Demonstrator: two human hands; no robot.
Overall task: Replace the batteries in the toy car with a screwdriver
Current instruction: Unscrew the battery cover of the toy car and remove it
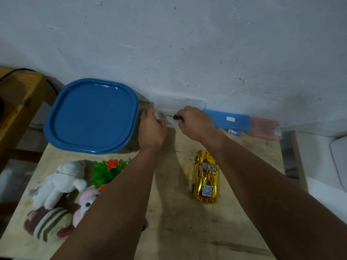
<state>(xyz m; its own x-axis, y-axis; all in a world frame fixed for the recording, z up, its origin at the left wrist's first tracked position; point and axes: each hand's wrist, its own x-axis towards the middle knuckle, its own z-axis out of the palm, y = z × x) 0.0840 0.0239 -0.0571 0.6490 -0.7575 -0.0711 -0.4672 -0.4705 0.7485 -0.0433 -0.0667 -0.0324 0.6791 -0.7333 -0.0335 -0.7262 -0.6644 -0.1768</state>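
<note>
A gold toy car stands on its wheels on the wooden table, right of centre. Far back near the wall, my right hand grips the dark handle of a screwdriver, whose thin metal shaft points left over a clear plastic box. My left hand rests on the left end of that clear box, fingers fairly straight. A small battery lies on the table to the right of my right hand. What lies inside the clear box I cannot make out.
A large blue lid covers a container at the back left. A blue lid and a pink box sit against the wall at the right. Plush toys and a plastic plant crowd the left front.
</note>
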